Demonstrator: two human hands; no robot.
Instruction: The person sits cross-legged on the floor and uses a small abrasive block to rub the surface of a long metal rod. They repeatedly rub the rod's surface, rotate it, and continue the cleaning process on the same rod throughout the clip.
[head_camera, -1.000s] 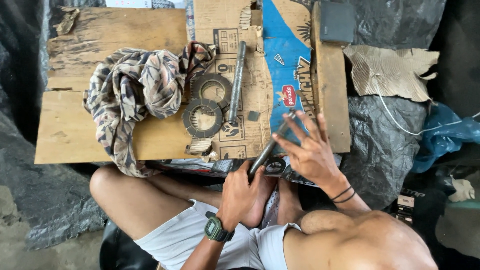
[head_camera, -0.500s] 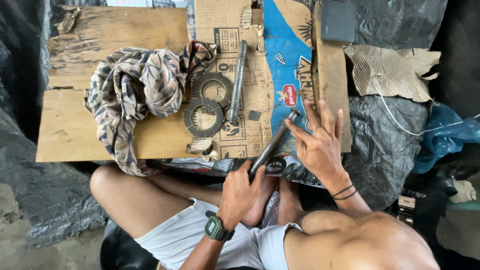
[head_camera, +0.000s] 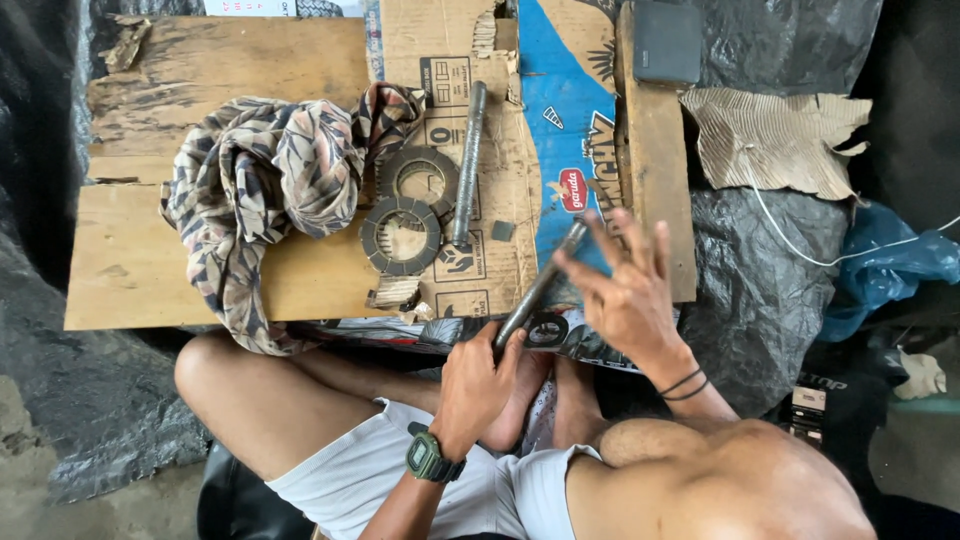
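Note:
My left hand (head_camera: 480, 385) grips the near end of a dark metal rod (head_camera: 540, 290) that slants up to the right over my lap. My right hand (head_camera: 625, 290) rests on the rod's far end with its fingers spread and the fingertips touching it. Beyond the hands, two toothed friction rings (head_camera: 400, 236) (head_camera: 418, 175) lie on flattened cardboard (head_camera: 520, 150). A second grey metal shaft (head_camera: 467, 165) lies beside the rings, pointing away from me.
A patterned cloth (head_camera: 270, 190) is bunched on a wooden board (head_camera: 160, 270) at left. A dark flat box (head_camera: 667, 40) sits on a plank at the back right. Black plastic sheeting (head_camera: 760, 290), torn corrugated card (head_camera: 780, 135) and a blue bag (head_camera: 890, 265) lie at right.
My right hand has slid a little along the rod's far end, with its fingers spread wider. The left hand keeps its grip in the same place.

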